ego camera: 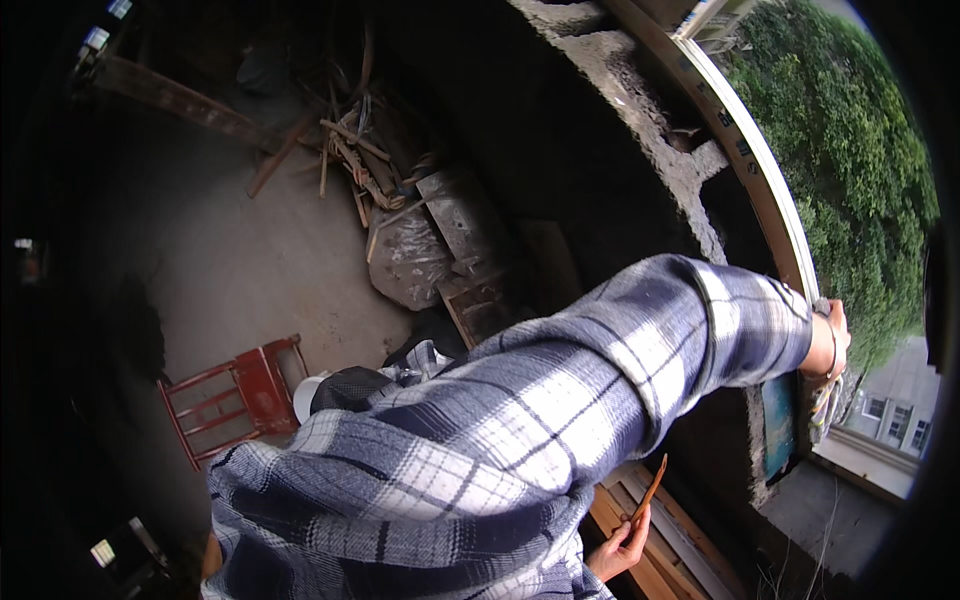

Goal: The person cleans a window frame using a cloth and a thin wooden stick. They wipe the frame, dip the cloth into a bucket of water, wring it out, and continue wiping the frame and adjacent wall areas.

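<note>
My left arm, in a blue and white plaid sleeve, stretches across the view. At the right, my left hand [831, 343] is at the pale window frame [780, 172], fingers bent; what lies within its grasp is hidden. A thin band circles that wrist. Just below it hangs a light, striped bundle of cord or cloth [825, 405]. Low in the view, my right hand [624, 546] pinches a slender, pointed reddish-brown stick [651, 491] between thumb and fingers, its tip upward. Long wooden boards [675, 555] lie beneath that hand.
Broken masonry [660, 142] borders the window opening; foliage [862, 172] and a building show outside. A red chair or stool [264, 390] is on the floor at left. Scrap wood [360, 150], a filled plastic bag [409, 259] and a grey panel [454, 217] are by the dark wall.
</note>
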Demonstrator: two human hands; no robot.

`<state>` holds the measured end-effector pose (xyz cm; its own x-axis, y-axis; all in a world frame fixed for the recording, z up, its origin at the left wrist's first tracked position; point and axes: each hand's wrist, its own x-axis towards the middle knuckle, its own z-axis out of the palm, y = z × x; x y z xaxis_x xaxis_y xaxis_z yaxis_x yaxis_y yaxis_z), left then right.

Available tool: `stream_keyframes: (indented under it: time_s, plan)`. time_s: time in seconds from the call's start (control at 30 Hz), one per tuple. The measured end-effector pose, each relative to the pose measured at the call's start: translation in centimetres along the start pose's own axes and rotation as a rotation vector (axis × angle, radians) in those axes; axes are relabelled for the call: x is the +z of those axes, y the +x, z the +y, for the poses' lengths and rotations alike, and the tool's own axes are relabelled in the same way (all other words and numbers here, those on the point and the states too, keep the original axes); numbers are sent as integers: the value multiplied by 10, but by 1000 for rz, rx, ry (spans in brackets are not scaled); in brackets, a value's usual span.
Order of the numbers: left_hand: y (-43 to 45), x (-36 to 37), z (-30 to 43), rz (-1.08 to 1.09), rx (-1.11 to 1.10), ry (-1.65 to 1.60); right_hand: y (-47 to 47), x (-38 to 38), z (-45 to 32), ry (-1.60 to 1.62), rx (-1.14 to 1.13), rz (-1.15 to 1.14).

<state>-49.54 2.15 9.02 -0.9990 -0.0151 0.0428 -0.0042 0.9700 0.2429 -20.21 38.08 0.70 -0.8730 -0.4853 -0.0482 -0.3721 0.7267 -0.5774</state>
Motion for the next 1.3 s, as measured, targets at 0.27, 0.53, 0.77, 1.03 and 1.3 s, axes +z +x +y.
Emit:
stream_keyframes:
  time_s: [0.27, 0.53, 0.77, 1.03, 1.3]
  plan:
    - [6, 7, 17, 89, 13, -36, 12, -6, -26, -59, -71, -2]
    - [-58, -22, -18, 43, 118, 62, 7, 3, -29, -25, 11, 102]
    - [-33, -48, 18, 204, 546, -71, -15, 26, -7, 22, 104, 187]
    - [21, 7, 95, -47, 530, -207, -51, 45, 18, 83, 239, 291]
    - [35, 26, 104, 111, 473, -123, -59, 61, 24, 107, 290, 292]
